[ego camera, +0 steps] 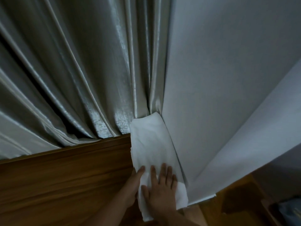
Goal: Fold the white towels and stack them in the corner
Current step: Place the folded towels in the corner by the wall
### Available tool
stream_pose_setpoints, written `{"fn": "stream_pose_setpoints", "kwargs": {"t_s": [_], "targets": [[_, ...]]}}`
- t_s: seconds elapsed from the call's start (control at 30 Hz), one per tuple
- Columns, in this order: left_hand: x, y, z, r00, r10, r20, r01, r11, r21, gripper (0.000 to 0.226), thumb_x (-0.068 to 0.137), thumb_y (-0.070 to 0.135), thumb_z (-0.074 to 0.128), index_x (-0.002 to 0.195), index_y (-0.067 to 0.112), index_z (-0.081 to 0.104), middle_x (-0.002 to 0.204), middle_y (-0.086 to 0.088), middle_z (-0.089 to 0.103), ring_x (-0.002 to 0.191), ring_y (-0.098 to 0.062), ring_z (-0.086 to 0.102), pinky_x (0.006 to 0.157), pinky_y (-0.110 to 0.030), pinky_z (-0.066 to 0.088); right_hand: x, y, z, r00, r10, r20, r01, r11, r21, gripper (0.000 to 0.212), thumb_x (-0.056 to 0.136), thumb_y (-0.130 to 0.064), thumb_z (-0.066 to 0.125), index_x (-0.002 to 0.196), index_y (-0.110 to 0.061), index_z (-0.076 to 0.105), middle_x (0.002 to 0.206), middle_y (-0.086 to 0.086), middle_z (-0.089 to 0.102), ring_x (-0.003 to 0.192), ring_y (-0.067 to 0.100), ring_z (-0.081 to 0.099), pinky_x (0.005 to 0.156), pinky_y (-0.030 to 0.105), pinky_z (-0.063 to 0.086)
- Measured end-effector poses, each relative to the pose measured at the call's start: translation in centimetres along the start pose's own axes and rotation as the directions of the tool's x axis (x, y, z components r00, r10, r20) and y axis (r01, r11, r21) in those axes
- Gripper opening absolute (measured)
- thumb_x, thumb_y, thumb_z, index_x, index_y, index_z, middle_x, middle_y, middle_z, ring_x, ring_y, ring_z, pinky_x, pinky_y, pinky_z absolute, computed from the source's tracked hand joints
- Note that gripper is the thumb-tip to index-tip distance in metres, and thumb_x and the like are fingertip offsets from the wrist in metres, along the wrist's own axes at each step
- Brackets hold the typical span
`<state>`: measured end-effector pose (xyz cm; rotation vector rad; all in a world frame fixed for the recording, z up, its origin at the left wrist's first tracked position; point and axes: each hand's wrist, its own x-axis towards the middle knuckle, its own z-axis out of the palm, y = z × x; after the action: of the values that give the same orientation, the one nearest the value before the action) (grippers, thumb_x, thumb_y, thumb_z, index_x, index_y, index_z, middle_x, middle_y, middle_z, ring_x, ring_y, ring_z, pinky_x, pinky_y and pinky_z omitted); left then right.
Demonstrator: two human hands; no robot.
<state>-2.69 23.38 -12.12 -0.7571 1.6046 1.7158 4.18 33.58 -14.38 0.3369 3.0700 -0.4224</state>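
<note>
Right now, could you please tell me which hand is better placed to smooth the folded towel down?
Probably the right hand: it lies flat, fingers spread, on top of the white towel beside the wall. The left hand only touches the towel's left edge.

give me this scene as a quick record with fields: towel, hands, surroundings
towel: folded white towel lying on the wooden surface, far end tucked into the corner
left hand: at the towel's left edge, one finger on top, rest partly hidden
right hand: flat on the towel's near end, fingers spread
corner: grey curtain on the left, wall on the right
towels visible: one
</note>
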Motion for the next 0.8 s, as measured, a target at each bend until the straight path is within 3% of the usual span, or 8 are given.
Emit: {"fn": "stream_pose_setpoints", "kwargs": {"t_s": [0.13,0.23,0.4,0.47,0.53,0.63,0.7,0.8], "targets": [[0.3,-0.5,0.0,0.999,0.040,-0.020,-0.040,0.999,0.010,0.062,0.090,0.052,0.060,0.144,0.028,0.042,0.140,-0.006,0.051,0.113,-0.026,0.051,0.091,-0.038,0.042,-0.2,0.0,-0.4,1.000,-0.011,-0.001,0.011,1.000,-0.008,0.082,0.078,-0.066,0.048,0.147,-0.021,0.045,0.154,0.027,0.035,0.142,0.047,0.031,0.113,0.054,0.005],[0.0,-1.1,0.4,0.997,0.074,-0.028,-0.072,0.997,0.041,0.060,0.092,0.051,0.057,0.145,0.028,0.041,0.144,-0.005,0.050,0.112,-0.026,0.050,0.094,-0.040,0.043,-0.4,0.8,-0.3,1.000,-0.026,0.016,0.026,1.000,-0.002,0.083,0.076,-0.068,0.050,0.146,-0.023,0.047,0.153,0.026,0.038,0.140,0.046,0.031,0.113,0.053,0.005],[-0.5,-1.8,0.4,0.991,0.134,-0.017,-0.132,0.989,0.073,0.055,0.098,0.042,0.053,0.147,0.025,0.037,0.145,-0.005,0.048,0.124,-0.028,0.049,0.095,-0.038,0.042,-1.0,0.9,-0.5,0.999,-0.051,0.008,0.051,0.999,-0.015,0.083,0.069,-0.070,0.052,0.137,-0.024,0.057,0.145,0.026,0.049,0.132,0.047,0.045,0.104,0.056,0.024],[-1.0,-1.7,0.6,0.984,0.177,0.014,-0.178,0.983,0.052,0.051,0.095,0.041,0.057,0.142,0.027,0.043,0.130,-0.002,0.056,0.108,-0.019,0.057,0.086,-0.034,0.047,0.0,0.7,-1.4,0.996,-0.090,-0.025,0.090,0.996,-0.004,0.076,0.073,-0.067,0.051,0.135,-0.024,0.059,0.143,0.023,0.052,0.129,0.047,0.050,0.103,0.055,0.023],[-1.1,-1.4,0.6,0.973,0.229,0.007,-0.230,0.973,0.023,0.055,0.079,0.055,0.067,0.127,0.033,0.052,0.125,0.001,0.061,0.097,-0.010,0.059,0.078,-0.027,0.048,3.1,0.1,-2.8,0.981,-0.139,-0.131,0.142,0.990,0.013,0.069,0.083,-0.059,0.047,0.140,-0.022,0.054,0.148,0.019,0.047,0.135,0.044,0.045,0.108,0.052,0.023],[-0.7,-1.3,1.0,0.972,0.230,0.036,-0.233,0.956,0.179,0.063,0.090,0.057,0.054,0.144,0.029,0.038,0.142,-0.002,0.052,0.123,-0.022,0.053,0.101,-0.035,0.043,10.6,-1.6,-5.3,0.964,-0.138,-0.228,0.152,0.987,0.047,0.068,0.093,-0.054,0.035,0.151,-0.019,0.037,0.158,0.019,0.030,0.146,0.042,0.026,0.118,0.054,0.024],[-0.1,-1.2,1.0,0.984,0.178,-0.027,-0.163,0.946,0.280,0.065,0.095,0.055,0.046,0.149,0.024,0.031,0.148,-0.006,0.046,0.133,-0.029,0.045,0.109,-0.041,0.036,15.1,-2.6,-6.6,0.978,-0.103,-0.179,0.116,0.991,0.060,0.071,0.095,-0.056,0.029,0.153,-0.016,0.032,0.161,0.022,0.023,0.148,0.043,0.019,0.118,0.056,0.024],[0.0,-0.9,1.0,0.983,0.175,-0.048,-0.147,0.925,0.350,0.064,0.097,0.054,0.042,0.151,0.023,0.027,0.150,-0.006,0.044,0.135,-0.029,0.044,0.112,-0.042,0.034,19.2,-2.3,-6.0,0.998,-0.057,0.009,0.056,0.997,0.049,0.076,0.097,-0.060,0.028,0.157,-0.014,0.017,0.164,0.020,0.006,0.150,0.041,0.006,0.122,0.053,0.012]]}}
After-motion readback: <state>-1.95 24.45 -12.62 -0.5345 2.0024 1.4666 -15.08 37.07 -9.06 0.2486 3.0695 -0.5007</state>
